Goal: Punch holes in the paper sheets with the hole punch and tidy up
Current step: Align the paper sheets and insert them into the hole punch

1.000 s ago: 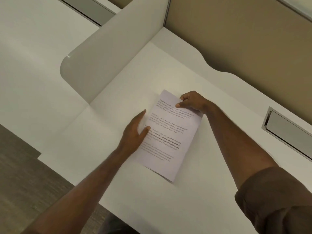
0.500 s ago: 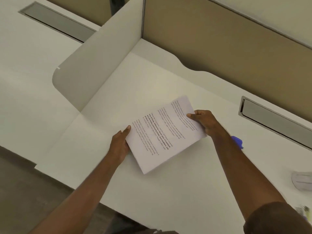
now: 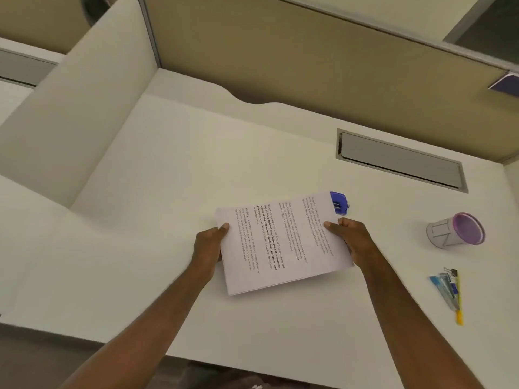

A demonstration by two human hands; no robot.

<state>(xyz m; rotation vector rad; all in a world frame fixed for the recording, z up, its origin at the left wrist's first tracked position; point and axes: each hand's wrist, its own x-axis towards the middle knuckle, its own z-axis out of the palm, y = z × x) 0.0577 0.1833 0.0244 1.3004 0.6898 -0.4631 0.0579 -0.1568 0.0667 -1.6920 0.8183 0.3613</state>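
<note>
A thin stack of printed paper sheets [image 3: 280, 242] is held a little above the white desk [image 3: 168, 192], turned sideways so the text lines run up and down. My left hand [image 3: 209, 245] grips its left edge, thumb on top. My right hand [image 3: 351, 237] grips the right edge the same way. A blue hole punch [image 3: 339, 203] stands on the desk just behind the stack's far right corner, partly hidden by the paper.
A grey cup with a purple inside [image 3: 456, 230] lies on its side at the right. Pens and a binder clip [image 3: 449, 290] lie near the right front. A grey cable hatch [image 3: 398, 161] sits at the back right. White and tan dividers wall the desk.
Both hands lifted the stack off the desk and turned it clockwise to lie sideways, moving it right toward the hole punch. The view swung right, bringing the cup and pens in.
</note>
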